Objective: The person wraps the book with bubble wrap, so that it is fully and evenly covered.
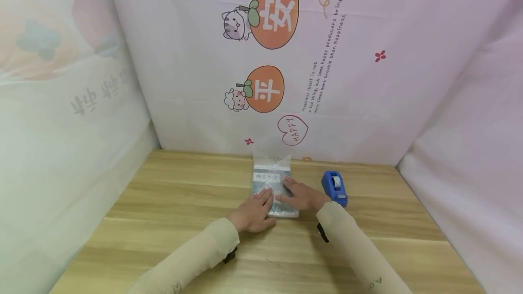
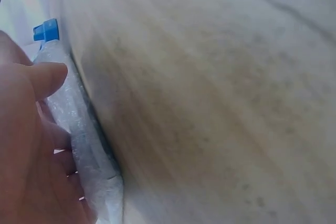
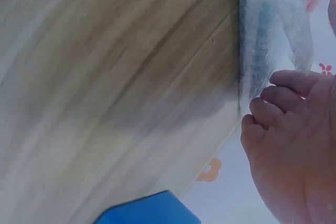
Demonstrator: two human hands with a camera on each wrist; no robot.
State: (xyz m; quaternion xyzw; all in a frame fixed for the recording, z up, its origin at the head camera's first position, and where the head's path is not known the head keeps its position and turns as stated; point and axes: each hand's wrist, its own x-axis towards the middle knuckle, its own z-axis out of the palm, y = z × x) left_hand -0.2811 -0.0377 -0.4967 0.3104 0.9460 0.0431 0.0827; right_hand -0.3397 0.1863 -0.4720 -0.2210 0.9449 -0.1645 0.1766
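A flat blue-and-white item, like a book, lies wrapped in clear bubble wrap (image 1: 282, 210) on the wooden table. A loose flap of the wrap extends past its far end toward the wall. Across the near left part of the package rests my left hand (image 1: 254, 211), fingers extended; the left wrist view shows its thumb beside the wrapped edge (image 2: 86, 124). My right hand (image 1: 303, 195) touches the right side of the package with its fingers spread. In the right wrist view, the fingertips of the right hand (image 3: 294, 140) meet the plastic, slightly bent.
A blue tape dispenser (image 1: 335, 188) with a roll of tape stands just right of the right hand. The table (image 1: 184, 189) is bordered by a printed cloth backdrop (image 1: 196, 117) behind and white cloth walls (image 1: 461, 149) at both sides.
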